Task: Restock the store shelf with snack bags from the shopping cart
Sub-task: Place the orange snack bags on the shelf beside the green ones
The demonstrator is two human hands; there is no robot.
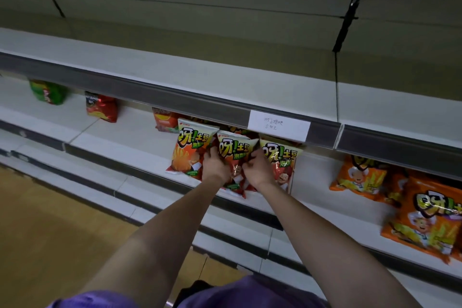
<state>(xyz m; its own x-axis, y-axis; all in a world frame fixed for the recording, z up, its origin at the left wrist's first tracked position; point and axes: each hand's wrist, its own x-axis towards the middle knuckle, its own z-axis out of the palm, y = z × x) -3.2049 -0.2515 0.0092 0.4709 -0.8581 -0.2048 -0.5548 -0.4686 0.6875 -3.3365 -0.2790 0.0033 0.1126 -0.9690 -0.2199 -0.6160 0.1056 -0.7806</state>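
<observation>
**Snack bag held upright on shelf, both hands on it**

Snack bag (236, 157), red with a cream top panel, stands upright on the white shelf (140, 142), near its front edge. It is the middle of three matching bags: one (191, 150) at its 9 o'clock, one (281, 160) at its 3 o'clock, each close beside it.

Left hand (215, 165) sits at the bag's 9 o'clock edge, fingers curled onto it. Right hand (258, 167) sits at its 3 o'clock edge, fingers pinching the foil. Both grips are closed on this bag.

Orange bags (360, 177) lie at 3 o'clock along the same shelf, well apart. A white price label (278, 125) hangs at the bag's 1 o'clock.
</observation>
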